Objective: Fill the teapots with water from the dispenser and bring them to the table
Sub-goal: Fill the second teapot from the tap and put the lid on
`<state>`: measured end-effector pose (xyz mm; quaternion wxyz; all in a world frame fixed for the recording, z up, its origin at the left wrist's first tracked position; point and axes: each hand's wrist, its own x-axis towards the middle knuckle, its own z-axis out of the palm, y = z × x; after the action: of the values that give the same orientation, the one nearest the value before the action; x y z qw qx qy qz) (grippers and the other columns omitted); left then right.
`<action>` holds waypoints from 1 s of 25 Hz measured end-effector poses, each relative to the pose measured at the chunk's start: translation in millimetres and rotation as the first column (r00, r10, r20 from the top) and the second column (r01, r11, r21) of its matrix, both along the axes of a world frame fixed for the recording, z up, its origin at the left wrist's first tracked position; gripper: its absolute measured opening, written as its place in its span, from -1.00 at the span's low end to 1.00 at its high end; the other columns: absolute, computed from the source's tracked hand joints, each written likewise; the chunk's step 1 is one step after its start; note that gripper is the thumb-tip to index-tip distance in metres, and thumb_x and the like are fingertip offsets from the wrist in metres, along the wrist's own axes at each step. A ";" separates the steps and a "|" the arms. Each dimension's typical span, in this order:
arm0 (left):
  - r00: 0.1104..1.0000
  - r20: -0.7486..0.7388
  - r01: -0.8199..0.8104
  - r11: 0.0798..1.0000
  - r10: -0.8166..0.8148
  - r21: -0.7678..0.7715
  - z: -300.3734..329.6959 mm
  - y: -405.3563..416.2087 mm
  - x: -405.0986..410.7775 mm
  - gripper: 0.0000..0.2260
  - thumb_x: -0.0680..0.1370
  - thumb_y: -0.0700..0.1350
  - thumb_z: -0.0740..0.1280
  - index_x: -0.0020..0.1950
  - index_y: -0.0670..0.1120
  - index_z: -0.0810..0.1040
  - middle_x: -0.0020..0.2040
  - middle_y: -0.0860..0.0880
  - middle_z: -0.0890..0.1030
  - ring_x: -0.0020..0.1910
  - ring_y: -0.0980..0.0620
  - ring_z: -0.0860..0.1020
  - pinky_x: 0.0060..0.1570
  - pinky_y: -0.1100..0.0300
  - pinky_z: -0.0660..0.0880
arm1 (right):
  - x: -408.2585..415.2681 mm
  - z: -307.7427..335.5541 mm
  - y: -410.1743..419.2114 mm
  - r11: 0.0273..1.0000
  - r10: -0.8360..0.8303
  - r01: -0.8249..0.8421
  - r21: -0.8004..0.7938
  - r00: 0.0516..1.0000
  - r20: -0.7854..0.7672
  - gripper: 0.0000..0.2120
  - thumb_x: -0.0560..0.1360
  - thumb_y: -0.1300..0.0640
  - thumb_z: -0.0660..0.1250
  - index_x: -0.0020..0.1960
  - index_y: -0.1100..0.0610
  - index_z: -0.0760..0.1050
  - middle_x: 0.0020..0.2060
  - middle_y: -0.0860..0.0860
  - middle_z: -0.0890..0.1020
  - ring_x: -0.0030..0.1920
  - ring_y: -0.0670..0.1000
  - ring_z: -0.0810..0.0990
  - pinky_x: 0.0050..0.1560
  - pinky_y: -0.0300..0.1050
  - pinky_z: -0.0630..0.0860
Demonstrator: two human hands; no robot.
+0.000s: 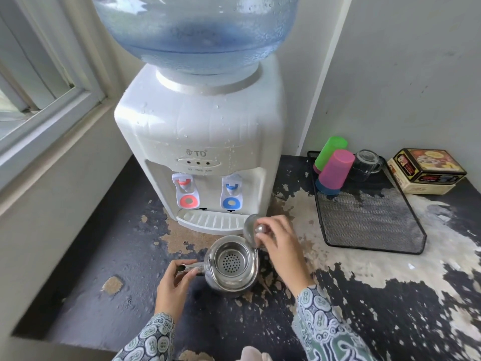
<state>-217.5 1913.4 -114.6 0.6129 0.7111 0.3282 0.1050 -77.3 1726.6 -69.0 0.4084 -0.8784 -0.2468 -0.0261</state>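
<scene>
Teapot (230, 267) upright on counter (104, 269), in front of dispenser (200, 142). Long axis spout-to-body runs left-right; spout (190, 267) points left. Left hand (174, 285): fingers curled around spout, tip showing beside thumb. Right hand (279, 242): fingertips pinch knob of lid (250, 229), which is tipped up on edge at teapot's far right rim. Strainer (230, 261) exposed inside. Behind, drip tray (210, 221) under red tap (185, 190) and blue tap (232, 190).

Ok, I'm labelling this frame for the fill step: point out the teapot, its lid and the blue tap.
teapot (229, 281): head view, on its steel body below the open mouth.
lid (250, 229): head view, on the tilted disc's face.
blue tap (232, 190): head view, on the blue lever.
</scene>
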 end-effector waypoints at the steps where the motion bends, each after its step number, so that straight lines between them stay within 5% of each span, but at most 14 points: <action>1: 1.000 0.001 0.007 1.000 -0.007 0.004 0.8 0.1 0.1 -0.88 0.48 -0.28 0.33 -0.09 -0.06 0.53 -0.05 -0.07 0.65 -0.03 -0.03 0.62 0.03 0.04 0.54 | -7.9 2.1 6.8 0.996 0.077 -0.075 -0.050 0.996 0.038 -0.71 0.42 0.05 0.26 0.11 0.11 0.52 0.01 0.00 0.55 -0.04 -0.02 0.53 -0.02 -0.21 0.52; 5: 0.999 -0.011 0.043 0.999 -0.043 0.019 4.3 1.9 -0.5 -0.88 0.48 -0.29 0.33 -0.10 -0.08 0.51 -0.06 -0.02 0.64 -0.04 0.03 0.61 -0.02 0.16 0.53 | -27.6 -6.0 19.7 0.962 0.218 -0.183 -0.203 0.961 0.169 -0.74 0.37 0.04 0.31 0.03 0.08 0.54 -0.10 -0.03 0.60 -0.08 -0.03 0.56 -0.02 -0.15 0.52; 12: 0.981 -0.105 0.176 0.980 -0.166 0.096 14.9 10.0 3.6 -0.89 0.47 -0.26 0.35 -0.12 -0.05 0.51 -0.08 0.03 0.64 -0.08 0.08 0.61 -0.09 0.34 0.48 | -39.8 -15.2 26.5 0.948 0.259 -0.227 -0.222 0.957 0.129 -0.72 0.34 0.18 0.47 0.02 0.06 0.51 -0.10 -0.03 0.56 -0.11 -0.03 0.58 -0.06 -0.20 0.55; 18: 0.920 -0.288 0.332 0.919 -0.265 0.214 29.1 17.2 9.2 -0.81 0.47 -0.20 0.37 -0.13 0.10 0.47 -0.09 0.13 0.59 -0.05 0.10 0.57 0.11 0.07 0.48 | -39.8 -10.0 30.3 0.934 0.280 -0.243 -0.262 0.953 0.114 -0.73 0.35 0.20 0.46 0.02 0.08 0.51 -0.08 -0.01 0.56 -0.11 0.00 0.58 -0.05 -0.12 0.56; 22: 0.886 -0.324 0.456 0.756 -0.333 0.469 36.6 5.5 24.6 -0.52 0.47 -0.29 0.30 0.32 0.08 0.37 0.26 0.08 0.50 0.28 0.00 0.43 0.30 -0.02 0.37 | -36.2 0.1 27.8 0.907 0.295 -0.284 -0.312 0.955 -0.015 -0.74 0.50 0.13 0.29 0.18 0.07 0.45 0.12 -0.03 0.48 0.05 0.01 0.50 0.08 -0.18 0.37; 25: 0.838 -0.334 0.546 0.643 -0.432 0.537 40.2 -16.1 27.9 -0.49 0.48 -0.05 -0.05 0.45 0.11 0.20 0.45 0.14 0.29 0.45 0.10 0.22 0.47 -0.05 0.10 | -36.8 0.5 26.8 0.917 0.278 -0.294 -0.271 0.956 -0.099 -0.65 0.48 0.14 0.33 0.24 0.03 0.39 0.19 -0.07 0.44 0.12 0.00 0.48 0.18 -0.19 0.38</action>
<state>-189.6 1897.3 -74.4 0.3220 0.9383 0.1232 -0.0274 -114.0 1753.4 -68.5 0.2852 -0.8825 -0.3616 0.0950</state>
